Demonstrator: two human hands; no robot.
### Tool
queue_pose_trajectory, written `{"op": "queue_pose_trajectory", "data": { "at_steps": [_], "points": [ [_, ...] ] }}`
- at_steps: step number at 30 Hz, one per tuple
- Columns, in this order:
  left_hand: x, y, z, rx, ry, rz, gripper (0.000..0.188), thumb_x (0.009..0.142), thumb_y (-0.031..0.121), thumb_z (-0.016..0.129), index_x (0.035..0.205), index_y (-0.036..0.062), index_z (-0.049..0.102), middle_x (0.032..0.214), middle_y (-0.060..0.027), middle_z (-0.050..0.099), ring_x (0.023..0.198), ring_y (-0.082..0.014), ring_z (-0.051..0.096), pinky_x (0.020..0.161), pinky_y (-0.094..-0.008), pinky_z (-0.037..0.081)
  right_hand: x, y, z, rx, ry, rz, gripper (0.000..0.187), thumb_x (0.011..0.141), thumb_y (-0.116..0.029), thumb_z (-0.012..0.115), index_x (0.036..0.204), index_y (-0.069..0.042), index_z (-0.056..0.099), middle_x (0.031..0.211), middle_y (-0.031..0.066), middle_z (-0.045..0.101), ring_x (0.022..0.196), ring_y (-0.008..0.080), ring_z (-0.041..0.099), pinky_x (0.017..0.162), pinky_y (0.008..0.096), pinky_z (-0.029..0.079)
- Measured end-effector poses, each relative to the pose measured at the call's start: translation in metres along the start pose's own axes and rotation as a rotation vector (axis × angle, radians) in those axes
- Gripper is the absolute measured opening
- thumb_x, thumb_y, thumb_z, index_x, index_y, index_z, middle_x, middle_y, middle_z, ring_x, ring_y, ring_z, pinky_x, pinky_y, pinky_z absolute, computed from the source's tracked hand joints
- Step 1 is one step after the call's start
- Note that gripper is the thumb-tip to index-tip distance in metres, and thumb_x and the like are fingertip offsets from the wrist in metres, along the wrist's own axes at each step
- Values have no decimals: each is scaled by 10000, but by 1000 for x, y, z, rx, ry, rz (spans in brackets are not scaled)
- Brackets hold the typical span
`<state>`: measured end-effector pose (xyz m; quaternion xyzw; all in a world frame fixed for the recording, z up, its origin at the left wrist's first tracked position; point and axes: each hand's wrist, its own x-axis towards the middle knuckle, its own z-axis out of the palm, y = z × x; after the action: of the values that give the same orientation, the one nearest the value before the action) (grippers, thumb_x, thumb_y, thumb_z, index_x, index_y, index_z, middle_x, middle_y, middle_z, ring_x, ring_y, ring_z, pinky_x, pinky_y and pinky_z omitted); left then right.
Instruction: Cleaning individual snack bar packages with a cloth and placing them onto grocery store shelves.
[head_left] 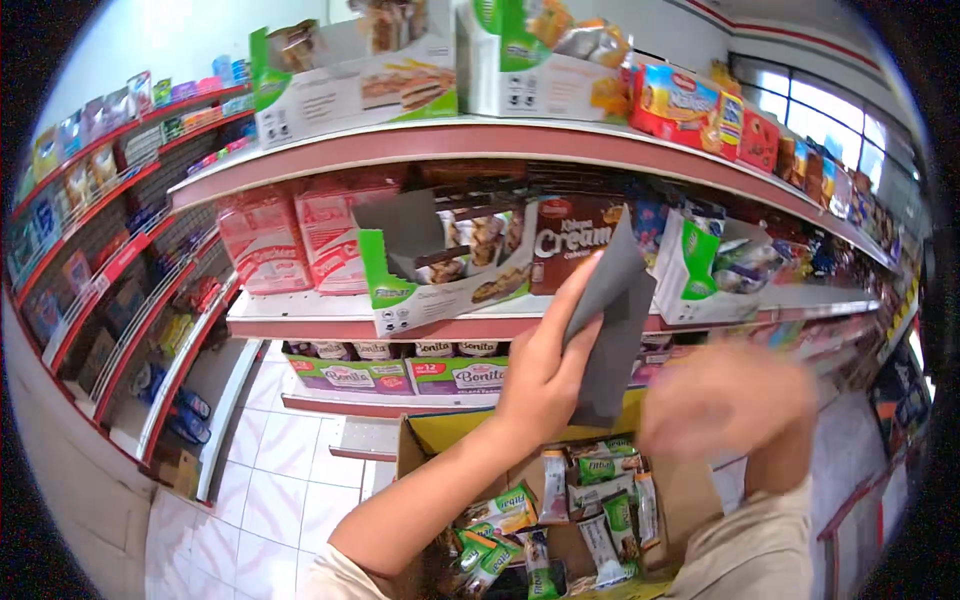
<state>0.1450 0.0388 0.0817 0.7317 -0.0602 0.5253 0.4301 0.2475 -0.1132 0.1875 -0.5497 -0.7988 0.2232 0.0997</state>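
Note:
My left hand point(541, 375) grips a folded piece of grey cardboard point(612, 355), fingers and thumb closed on its left edge. It is held upright in front of the middle shelf. To its right, my right hand point(722, 400) is smeared by motion, so its fingers cannot be made out. Beneath both hands is an open brown carton point(690, 495) with a yellow inner flap. Inside lie several wrapped snack bars point(600, 540) in green and white. Behind the cardboard, an open display box point(455, 300) of snack bars sits tilted on the middle shelf.
The middle shelf point(270, 318) also holds pink cracker packs point(262, 245), a brown biscuit pack point(565, 225) and another bar box point(690, 275). More display boxes point(350, 95) stand on the top shelf. Purple-green cartons point(345, 375) are below. Another stocked rack point(125, 250) is at left.

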Motion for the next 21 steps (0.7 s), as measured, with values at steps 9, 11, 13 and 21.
{"op": "queue_pose_trajectory", "data": {
  "at_steps": [9,11,13,21],
  "points": [
    [1,12,18,-26,-105,-69,450,893,73,455,1333,110,368,1132,-202,559,1053,-295,566,832,-283,424,-32,130,251,-671,-277,493,372,840,-204,487,1205,-255,539,1124,249,470,941,405,539,701,480,488],
    [4,7,24,-59,-95,-34,440,896,76,457,1327,93,372,1129,-194,563,1049,-262,569,843,-279,417,-36,148,259,-664,-206,455,432,810,-194,515,1229,-295,516,1172,252,427,950,427,522,694,495,482],
    [3,9,24,-73,-102,-63,438,895,72,457,1325,85,373,1129,-190,565,1047,-254,568,848,-279,413,-39,166,259,-889,-160,161,541,741,-183,577,1262,-304,492,1218,244,402,977,417,510,717,495,470],
    [0,7,20,-140,-94,-107,419,898,71,451,1311,53,380,1169,-169,546,1086,-211,530,900,-274,376,8,151,198,-701,-224,192,385,798,-186,474,1174,-163,551,1202,245,481,1115,385,462,871,493,410]
  ]
}}
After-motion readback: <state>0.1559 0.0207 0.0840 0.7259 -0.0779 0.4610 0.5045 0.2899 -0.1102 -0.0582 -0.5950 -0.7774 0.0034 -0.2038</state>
